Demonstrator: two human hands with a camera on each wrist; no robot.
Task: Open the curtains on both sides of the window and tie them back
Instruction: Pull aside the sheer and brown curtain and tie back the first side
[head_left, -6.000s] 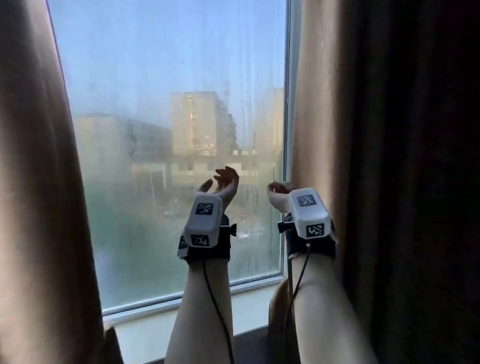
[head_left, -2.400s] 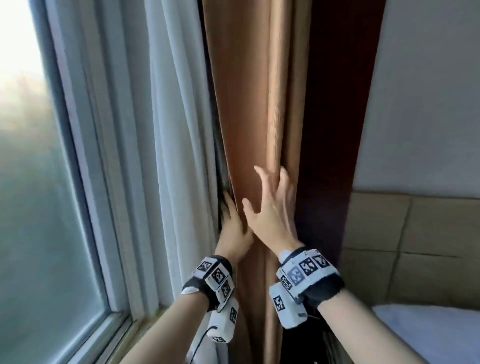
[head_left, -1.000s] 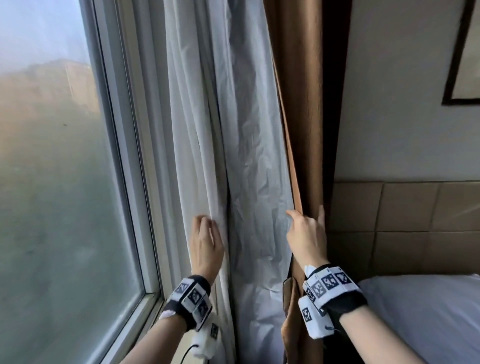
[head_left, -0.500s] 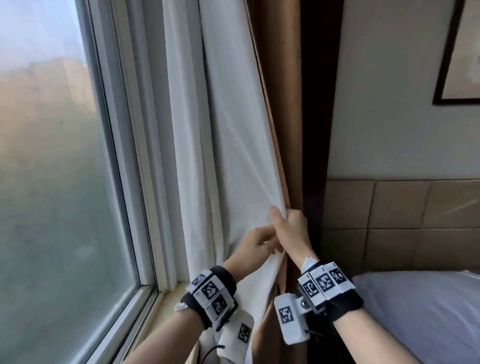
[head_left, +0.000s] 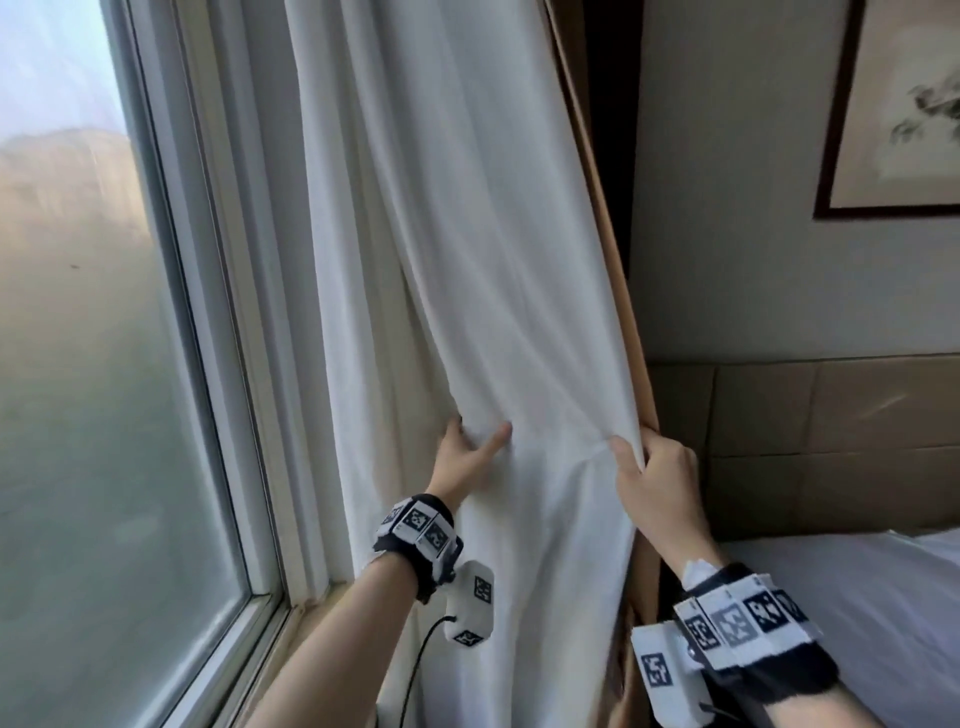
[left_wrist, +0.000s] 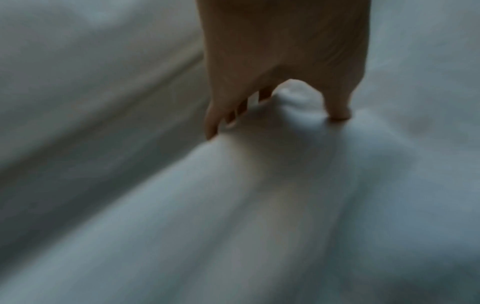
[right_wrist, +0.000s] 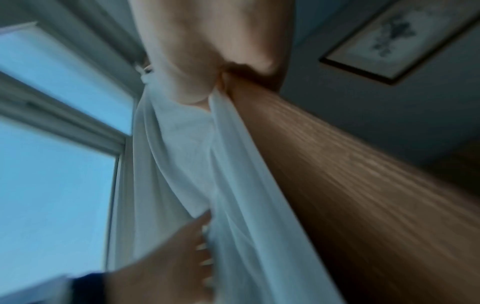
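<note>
A white sheer curtain (head_left: 467, 260) hangs beside the window, with the edge of a brown curtain (head_left: 631, 332) just behind it on the right. My left hand (head_left: 480, 434) pinches a fold of the white fabric between thumb and fingers; the left wrist view shows the fold (left_wrist: 296, 96) bunched up in the left hand (left_wrist: 278, 119). About a forearm's length to the right, my right hand (head_left: 631, 447) grips the white curtain's edge together with the brown curtain (right_wrist: 337, 164). The right wrist view shows the right hand (right_wrist: 215, 86) closed round both fabrics.
The window glass (head_left: 78, 364) and its white frame (head_left: 223, 364) fill the left. A bed with a white sheet (head_left: 857, 597) and a tan padded headboard (head_left: 805, 431) stand at the right. A framed picture (head_left: 893, 104) hangs on the wall above.
My left hand has left the right hand's side and moved left to a fold of the white curtain. The right hand keeps hold of the curtain edge.
</note>
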